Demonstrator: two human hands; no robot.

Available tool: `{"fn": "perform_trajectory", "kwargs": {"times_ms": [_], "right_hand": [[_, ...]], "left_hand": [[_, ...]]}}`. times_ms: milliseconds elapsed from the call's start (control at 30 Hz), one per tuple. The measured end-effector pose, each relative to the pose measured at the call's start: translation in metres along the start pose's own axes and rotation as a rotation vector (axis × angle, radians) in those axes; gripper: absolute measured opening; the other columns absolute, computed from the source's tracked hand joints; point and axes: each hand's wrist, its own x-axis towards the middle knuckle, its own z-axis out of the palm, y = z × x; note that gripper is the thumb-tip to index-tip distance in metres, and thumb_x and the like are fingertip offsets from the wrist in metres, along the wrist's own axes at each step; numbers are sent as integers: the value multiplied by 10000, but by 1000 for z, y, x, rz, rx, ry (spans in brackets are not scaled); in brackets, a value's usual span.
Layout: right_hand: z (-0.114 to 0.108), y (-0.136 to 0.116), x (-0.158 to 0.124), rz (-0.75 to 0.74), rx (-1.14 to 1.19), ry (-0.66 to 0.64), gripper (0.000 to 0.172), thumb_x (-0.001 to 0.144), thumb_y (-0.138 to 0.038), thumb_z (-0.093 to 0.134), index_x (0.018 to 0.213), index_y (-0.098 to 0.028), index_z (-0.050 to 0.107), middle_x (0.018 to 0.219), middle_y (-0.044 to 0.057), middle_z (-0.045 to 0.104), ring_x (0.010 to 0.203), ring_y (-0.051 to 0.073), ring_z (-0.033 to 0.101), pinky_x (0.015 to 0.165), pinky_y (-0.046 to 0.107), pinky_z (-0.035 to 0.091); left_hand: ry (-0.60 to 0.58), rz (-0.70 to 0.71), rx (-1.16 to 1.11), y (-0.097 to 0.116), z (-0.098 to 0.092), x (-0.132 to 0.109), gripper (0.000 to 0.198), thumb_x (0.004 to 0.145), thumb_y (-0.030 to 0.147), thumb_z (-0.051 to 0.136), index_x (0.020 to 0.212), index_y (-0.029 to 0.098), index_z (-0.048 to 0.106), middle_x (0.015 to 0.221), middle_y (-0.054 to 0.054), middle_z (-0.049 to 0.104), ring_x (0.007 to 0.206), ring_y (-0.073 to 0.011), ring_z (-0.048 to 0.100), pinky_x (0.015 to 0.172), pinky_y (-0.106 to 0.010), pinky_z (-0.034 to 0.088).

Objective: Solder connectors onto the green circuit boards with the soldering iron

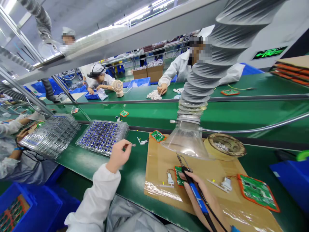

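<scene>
My right hand (204, 198) is closed round a blue-handled soldering iron (193, 187), its tip over a small green circuit board (178, 175) on a brown cardboard mat (159, 161). My left hand (118, 154) pinches a small metal part (132, 145) just right of a clear tray of blue components (102, 137). A small white part (170, 178) lies beside the board.
A clear fume hood (187, 141) on a grey ribbed hose hangs over the mat. An orange-edged circuit board (257, 192), a solder tin (225, 146), another tray stack (51, 135) and blue bins (14, 206) surround me. Other workers sit across the green belt (241, 116) and at my left.
</scene>
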Motion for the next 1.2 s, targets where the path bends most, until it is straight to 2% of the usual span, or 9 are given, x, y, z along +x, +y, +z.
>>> {"fn": "perform_trajectory", "kwargs": {"times_ms": [100,200,333,400,467,600,867,1067,1200], "right_hand": [[-10,8,5,43,44,-112,238,753,-519,721,965,-413,742,892,71,754,848,382,735,764,567,609],[-15,16,3,64,71,-111,291,797,-517,701,1040,-360,726,939,74,759,962,377,730,832,553,605],[-17,17,-4,80,85,-103,344,875,-502,651,1127,-269,664,966,77,769,946,306,746,853,496,610],[-16,14,-5,86,138,-136,335,889,-473,663,1124,-236,640,970,85,772,885,262,753,812,443,621],[-14,10,-5,90,198,-112,317,869,-423,707,1105,-227,632,961,79,767,890,235,748,803,395,618],[-7,5,-3,147,285,-97,327,807,-363,759,1078,-233,629,935,55,758,769,201,735,660,321,609],[-5,3,-2,190,291,-57,272,783,-331,765,1005,-230,644,813,15,736,741,193,723,684,320,609],[-3,17,-5,189,201,-71,274,821,-347,759,1037,-220,648,818,16,724,726,182,700,685,304,584],[-7,37,-11,117,87,-81,294,890,-351,701,1149,-235,627,921,30,730,815,194,707,783,345,581]], "left_hand": [[18,-132,-444,26,48,-18,204,887,384,642,782,210,659,861,-67,722,839,-201,675,805,-339,536],[-50,-346,-874,50,85,-33,309,782,467,765,743,197,622,946,-96,748,904,-218,691,869,-370,545],[-333,-582,-1168,73,107,-45,463,666,513,870,711,169,564,749,-72,733,688,-172,679,718,-317,537],[-516,-628,-1119,79,109,-47,486,633,524,893,719,147,598,673,-59,711,609,-147,656,647,-277,519],[-618,-640,-1024,82,110,-46,497,619,541,896,733,126,647,654,-58,706,584,-131,646,609,-250,509],[-654,-640,-932,82,113,-44,498,620,566,880,749,120,701,650,-57,703,577,-126,639,589,-243,526],[-686,-587,-796,81,116,-47,327,683,454,842,732,147,739,623,-51,709,553,-140,631,592,-261,531],[-617,-404,-615,77,120,-41,189,795,340,708,711,173,734,696,-48,726,631,-163,629,610,-267,472],[-578,-78,-310,68,127,-25,158,806,213,670,655,200,713,706,-35,713,722,-184,613,738,-319,448]]}}
